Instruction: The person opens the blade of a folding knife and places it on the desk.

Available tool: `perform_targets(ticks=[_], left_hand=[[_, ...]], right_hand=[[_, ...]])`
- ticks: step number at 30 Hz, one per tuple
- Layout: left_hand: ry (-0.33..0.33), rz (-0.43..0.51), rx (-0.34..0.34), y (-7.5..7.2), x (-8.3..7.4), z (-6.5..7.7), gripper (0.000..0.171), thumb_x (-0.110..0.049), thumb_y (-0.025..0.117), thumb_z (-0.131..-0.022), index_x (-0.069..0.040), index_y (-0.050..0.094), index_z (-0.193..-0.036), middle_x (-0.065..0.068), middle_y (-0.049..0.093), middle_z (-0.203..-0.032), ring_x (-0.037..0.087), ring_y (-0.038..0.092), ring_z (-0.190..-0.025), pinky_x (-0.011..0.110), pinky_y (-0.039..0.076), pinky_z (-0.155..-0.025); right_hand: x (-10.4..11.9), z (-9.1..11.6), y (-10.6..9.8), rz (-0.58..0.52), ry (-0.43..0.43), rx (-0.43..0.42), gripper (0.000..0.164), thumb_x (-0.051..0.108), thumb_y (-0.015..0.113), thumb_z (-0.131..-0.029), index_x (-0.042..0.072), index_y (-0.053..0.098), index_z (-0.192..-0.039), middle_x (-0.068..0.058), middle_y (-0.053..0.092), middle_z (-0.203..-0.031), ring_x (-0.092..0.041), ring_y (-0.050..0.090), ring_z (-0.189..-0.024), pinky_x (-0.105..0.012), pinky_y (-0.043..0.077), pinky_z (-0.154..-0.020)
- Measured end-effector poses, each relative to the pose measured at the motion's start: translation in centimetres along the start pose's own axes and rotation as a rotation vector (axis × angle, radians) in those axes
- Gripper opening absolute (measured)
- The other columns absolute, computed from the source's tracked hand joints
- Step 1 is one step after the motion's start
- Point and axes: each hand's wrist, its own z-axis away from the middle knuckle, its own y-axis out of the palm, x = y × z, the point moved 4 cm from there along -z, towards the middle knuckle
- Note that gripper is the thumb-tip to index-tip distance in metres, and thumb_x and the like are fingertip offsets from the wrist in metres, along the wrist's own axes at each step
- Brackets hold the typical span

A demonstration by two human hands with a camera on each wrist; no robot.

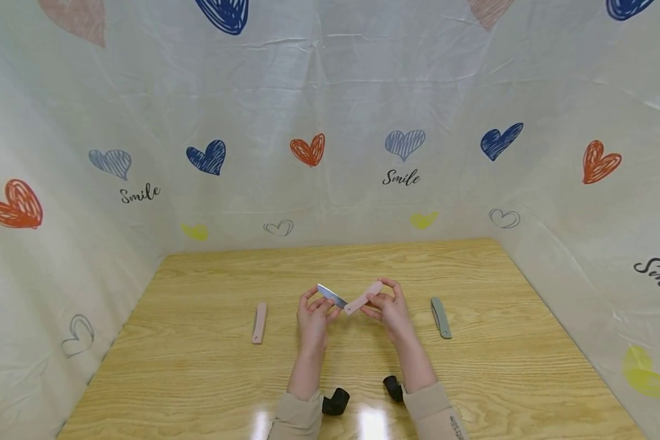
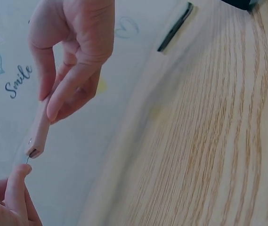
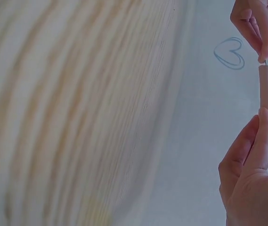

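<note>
Wood-grain desk [image 1: 198, 379], pink folding knife [image 1: 353, 306] (blade [image 1: 332, 295] out) between both hands, left hand [image 1: 312, 324] pinching blade, right hand [image 1: 396, 315] gripping handle [image 1: 361, 299]

Head view looked forward and down over the surface [image 1: 198, 379], wrist views faced sideways from close in, both sharing the pink folding knife [image 2: 39, 127]

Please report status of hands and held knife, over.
Left hand pinches blade; right hand grips pink handle. Knife partly unfolded. Two folded knives aside, not obstructing.
</note>
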Motion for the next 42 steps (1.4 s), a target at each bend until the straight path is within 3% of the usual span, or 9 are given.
perform_targets(ticks=[18, 28, 42], left_hand=[[0.059, 0.187, -0.151, 1.0, 0.3, 1.0, 0.035, 0.015, 0.053, -0.090, 0.007, 0.040, -0.122, 0.016, 0.053, -0.096, 0.016, 0.061, -0.080, 0.032, 0.060, -0.076], [0.100, 0.256, -0.150, 1.5, 0.6, 1.3, 0.034, 0.016, 0.049, -0.091, 0.007, 0.034, -0.120, 0.015, 0.048, -0.098, 0.017, 0.058, -0.087, 0.032, 0.058, -0.082], [0.112, 0.313, -0.155, 1.8, 1.0, 1.8, 0.030, 0.014, 0.048, -0.094, 0.005, 0.032, -0.117, 0.017, 0.047, -0.099, 0.016, 0.061, -0.086, 0.033, 0.057, -0.086]], right_hand=[[-0.4, 0.8, 0.4, -0.245, -0.017, -0.137, 0.050, -0.008, 0.048, -0.096, -0.001, 0.023, -0.138, -0.014, 0.052, -0.101, -0.016, 0.065, -0.083, -0.034, 0.058, -0.082], [-0.5, 0.9, 0.6, -0.371, -0.046, -0.175, 0.043, -0.012, 0.044, -0.095, 0.001, 0.023, -0.131, -0.016, 0.042, -0.107, -0.016, 0.063, -0.082, -0.032, 0.058, -0.082], [-0.8, 1.0, 0.8, -0.432, -0.033, -0.208, 0.039, -0.011, 0.042, -0.097, 0.004, 0.023, -0.127, -0.020, 0.038, -0.112, -0.017, 0.061, -0.080, -0.030, 0.058, -0.081]])
